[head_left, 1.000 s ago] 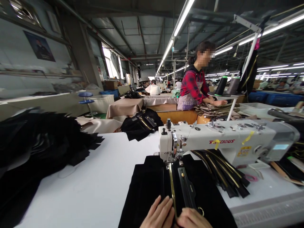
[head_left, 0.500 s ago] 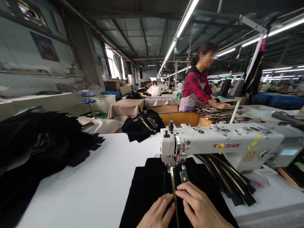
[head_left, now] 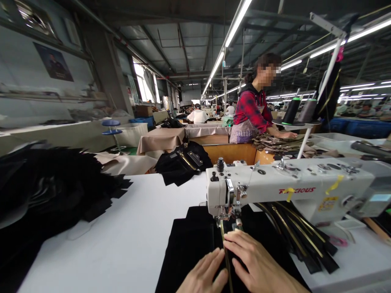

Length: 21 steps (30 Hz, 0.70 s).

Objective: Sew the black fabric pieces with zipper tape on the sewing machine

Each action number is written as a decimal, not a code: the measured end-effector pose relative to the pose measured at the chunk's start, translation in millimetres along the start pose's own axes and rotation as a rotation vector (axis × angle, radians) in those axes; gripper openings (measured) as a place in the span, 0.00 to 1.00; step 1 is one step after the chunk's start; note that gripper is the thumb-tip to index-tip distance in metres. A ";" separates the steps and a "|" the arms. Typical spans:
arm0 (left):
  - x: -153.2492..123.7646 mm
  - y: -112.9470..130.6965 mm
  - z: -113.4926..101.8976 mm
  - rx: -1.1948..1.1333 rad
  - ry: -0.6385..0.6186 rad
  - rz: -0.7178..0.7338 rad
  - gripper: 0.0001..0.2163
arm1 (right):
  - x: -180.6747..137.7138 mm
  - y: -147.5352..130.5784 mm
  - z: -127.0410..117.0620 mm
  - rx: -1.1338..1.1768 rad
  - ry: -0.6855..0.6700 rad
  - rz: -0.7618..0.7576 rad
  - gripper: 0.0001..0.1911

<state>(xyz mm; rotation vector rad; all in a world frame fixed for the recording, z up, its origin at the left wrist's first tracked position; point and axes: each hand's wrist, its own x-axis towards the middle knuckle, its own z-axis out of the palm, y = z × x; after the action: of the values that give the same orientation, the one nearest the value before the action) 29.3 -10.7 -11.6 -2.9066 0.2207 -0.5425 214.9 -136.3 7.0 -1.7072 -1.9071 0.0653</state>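
Black fabric [head_left: 189,252] lies flat under both palms, spread left of the left hand [head_left: 203,274]. Gold zipper [head_left: 226,254] runs straight along it, in the gap between left hand and right hand [head_left: 256,264], far end just past the right fingertips, at the needle.

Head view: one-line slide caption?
Both hands, left hand and right hand, press black fabric at the sewing machine.

We see both hands flat on black fabric [head_left: 189,248] — left hand [head_left: 203,274], right hand [head_left: 255,264] — either side of a gold zipper [head_left: 226,260] running under the white sewing machine [head_left: 290,189]. Black pile [head_left: 45,191] on table [head_left: 122,236] — co-worker [head_left: 252,116] behind.
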 end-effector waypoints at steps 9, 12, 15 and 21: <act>6.5 -10.7 -7.6 -0.204 -0.127 -0.129 0.25 | 13.6 16.1 2.2 -0.043 0.017 -0.032 0.22; 4.2 -11.8 -6.8 -0.241 -0.093 -0.182 0.33 | 17.9 22.5 3.1 -0.059 0.020 -0.029 0.22; 0.9 -13.2 -2.0 -0.252 -0.033 -0.219 0.37 | 21.4 28.5 3.4 -0.048 -0.004 -0.016 0.24; -1.0 -20.2 4.8 -0.236 -0.079 -0.121 0.38 | 17.9 25.8 6.9 -0.008 0.028 -0.002 0.22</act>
<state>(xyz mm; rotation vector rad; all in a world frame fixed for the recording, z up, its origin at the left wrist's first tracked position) 32.4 9.8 -12.4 -3.1795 0.1042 -0.4464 234.7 -112.8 -2.3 -1.7029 -1.8906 0.0330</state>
